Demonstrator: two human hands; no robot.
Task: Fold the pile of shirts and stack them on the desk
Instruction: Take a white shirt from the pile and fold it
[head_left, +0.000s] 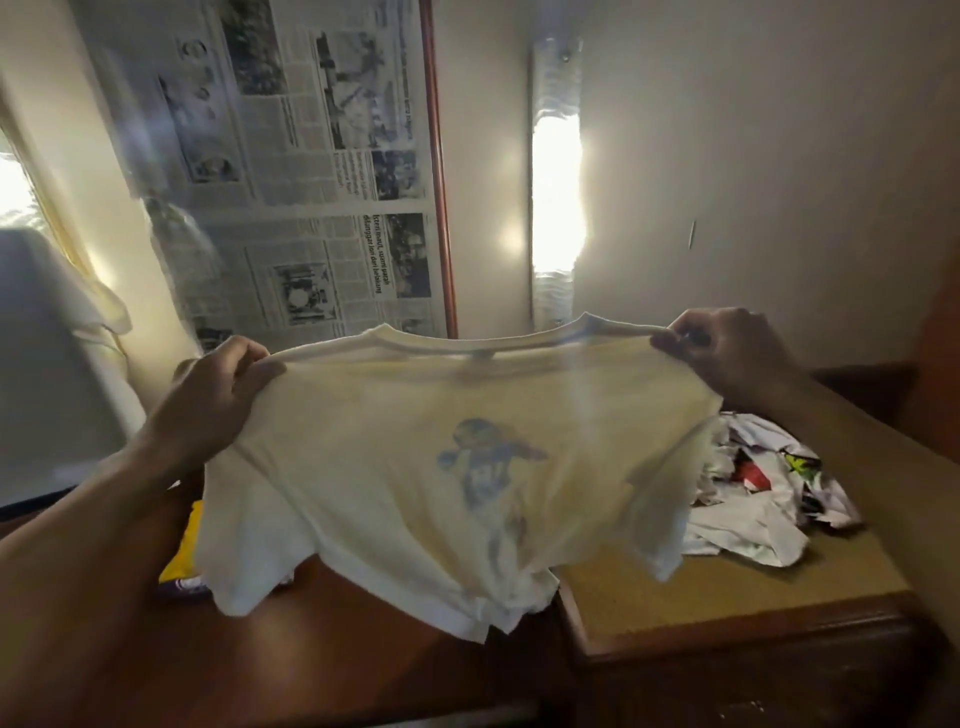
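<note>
Both hands hold a pale yellow shirt (447, 467) up in the air above the desk (727, 587), spread wide by its shoulders. The left hand (208, 400) grips the left shoulder seam with curled fingers; the right hand (727, 353) pinches the right shoulder. A faded blue print shows through the cloth, and the hem hangs down to the wooden surface. The pile (763, 499) of crumpled white and printed shirts lies on the desk to the right, behind the held shirt. A yellow garment (179, 556) lies under the left forearm. Newspaper (311, 171) covers a pane behind.
</note>
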